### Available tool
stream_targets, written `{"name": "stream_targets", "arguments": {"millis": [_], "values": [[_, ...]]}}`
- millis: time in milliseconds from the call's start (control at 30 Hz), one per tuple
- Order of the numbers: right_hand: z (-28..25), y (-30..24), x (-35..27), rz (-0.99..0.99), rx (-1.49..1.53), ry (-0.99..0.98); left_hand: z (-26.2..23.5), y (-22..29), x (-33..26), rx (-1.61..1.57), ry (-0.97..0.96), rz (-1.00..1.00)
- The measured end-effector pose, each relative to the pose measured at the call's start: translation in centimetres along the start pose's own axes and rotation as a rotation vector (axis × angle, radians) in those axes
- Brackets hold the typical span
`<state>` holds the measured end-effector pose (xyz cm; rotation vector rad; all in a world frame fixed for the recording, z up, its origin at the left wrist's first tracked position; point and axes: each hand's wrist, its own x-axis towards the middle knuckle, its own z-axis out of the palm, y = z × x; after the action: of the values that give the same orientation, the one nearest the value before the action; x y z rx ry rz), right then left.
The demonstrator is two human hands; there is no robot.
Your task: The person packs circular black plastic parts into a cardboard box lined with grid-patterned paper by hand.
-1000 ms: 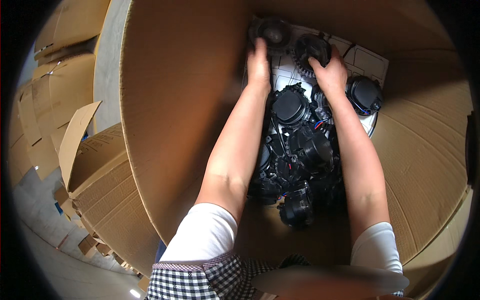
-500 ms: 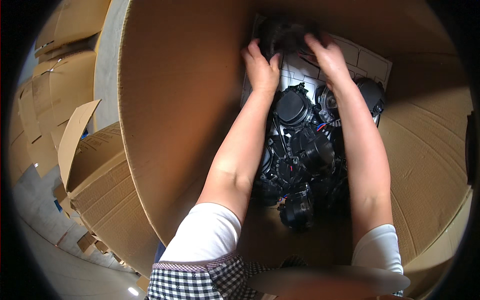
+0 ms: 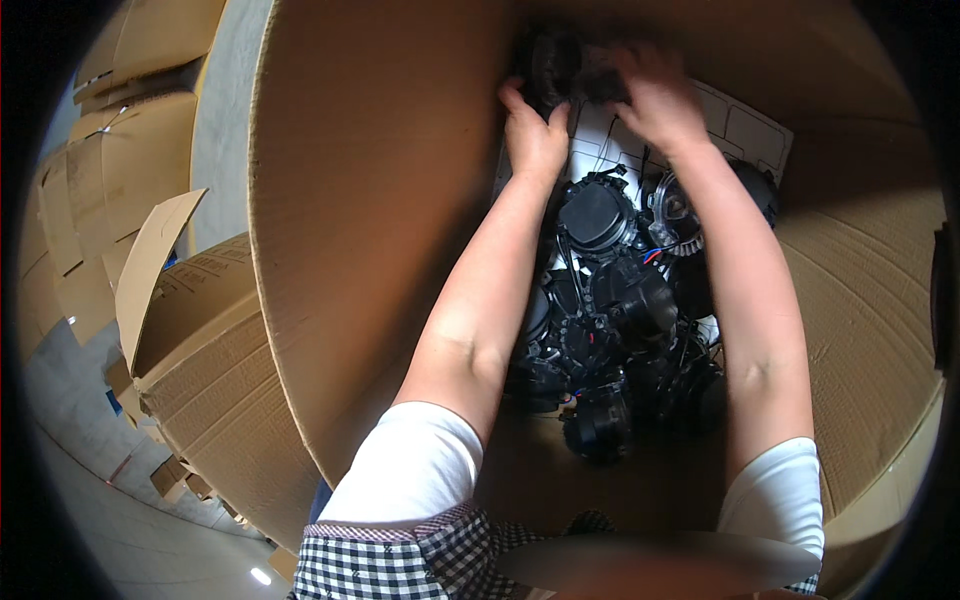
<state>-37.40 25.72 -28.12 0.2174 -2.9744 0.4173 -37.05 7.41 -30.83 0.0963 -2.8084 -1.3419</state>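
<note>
The bare right hand (image 3: 662, 100) is motion-blurred, and the small dark thing (image 3: 600, 85) beside it is too smeared to identify. The bare right forearm (image 3: 752, 270) partly hides a round black part (image 3: 758, 186). A blurred grey-brown oval (image 3: 650, 562) is cut off by the lower edge.

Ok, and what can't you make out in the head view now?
Head view:
Right hand: fingers blurred by motion; its grip is unclear.
Dark part at the left hand: shadow hides its detail.
Black part beside the right forearm: partly covered by that arm.
Checked garment: cut off by the lower edge.
</note>
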Motion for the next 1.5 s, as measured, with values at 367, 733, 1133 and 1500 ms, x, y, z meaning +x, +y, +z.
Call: {"name": "stream_targets", "arguments": {"millis": [367,733,1133,1500], "values": [[3.6,0.3,-1.0,0.862,0.758,-0.127,0.3,-0.1,-0.2,-0.014,0.098,0.12],[6.3,-1.3,0.2,0.622,0.835,-0.095,-0.5,1.3,0.5,0.069,0.013,0.03],[5.3,-2.3,0.6,0.674,1.281,-0.034,-1.3,1.2,0.3,0.139,0.069,0.122],[6.6,-2.2,0.2,0.648,1.178,-0.003,-1.4,2.3,-1.1,0.296,0.028,0.196]]}}
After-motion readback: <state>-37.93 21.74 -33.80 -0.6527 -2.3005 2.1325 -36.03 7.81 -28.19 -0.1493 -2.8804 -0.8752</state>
